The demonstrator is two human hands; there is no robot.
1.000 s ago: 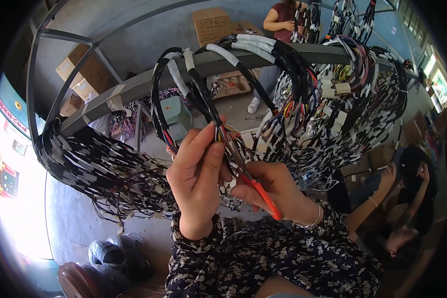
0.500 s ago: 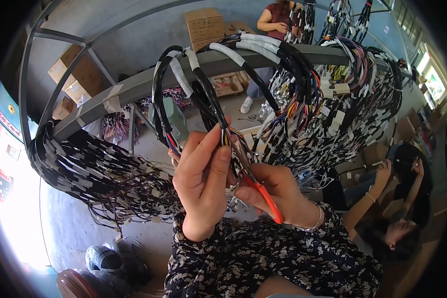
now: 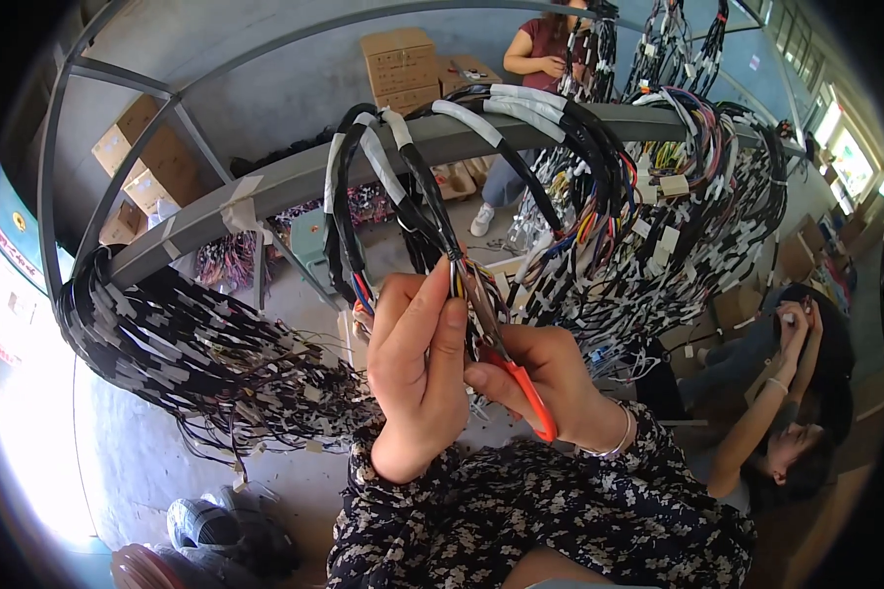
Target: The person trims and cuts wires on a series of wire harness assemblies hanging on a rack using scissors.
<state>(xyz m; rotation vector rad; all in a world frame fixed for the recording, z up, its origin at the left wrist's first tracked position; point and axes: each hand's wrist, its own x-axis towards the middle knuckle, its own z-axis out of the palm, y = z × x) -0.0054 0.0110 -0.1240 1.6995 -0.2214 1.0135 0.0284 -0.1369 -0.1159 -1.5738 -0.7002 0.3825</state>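
In front of me, my left hand (image 3: 420, 373) is closed, thumb and forefinger pinching loose wires (image 3: 459, 280) just below the black-taped end of a wire harness (image 3: 428, 196). My right hand (image 3: 550, 378) is closed around a hand tool with orange-red handles (image 3: 532, 398). Its metal head points up among the wires beside my left fingertips; whether it is pliers or scissors I cannot tell. The harness drapes over a grey metal rail (image 3: 295, 182), patched with white tape. Another harness strand with red and blue wires (image 3: 361, 287) hangs beside my left hand.
Dense bundles of black and white harnesses hang from the rail at left (image 3: 157, 334) and right (image 3: 697, 226). Cardboard boxes (image 3: 400, 64) stand behind it. One person (image 3: 535, 54) stands at the back; another (image 3: 771, 393) works at the right. Dark rolled bundles (image 3: 206, 520) lie lower left.
The view has shifted slightly, so the rail and harnesses sit a little lower. Both my hands keep their grips. The person at right has raised their hands and brought them together.
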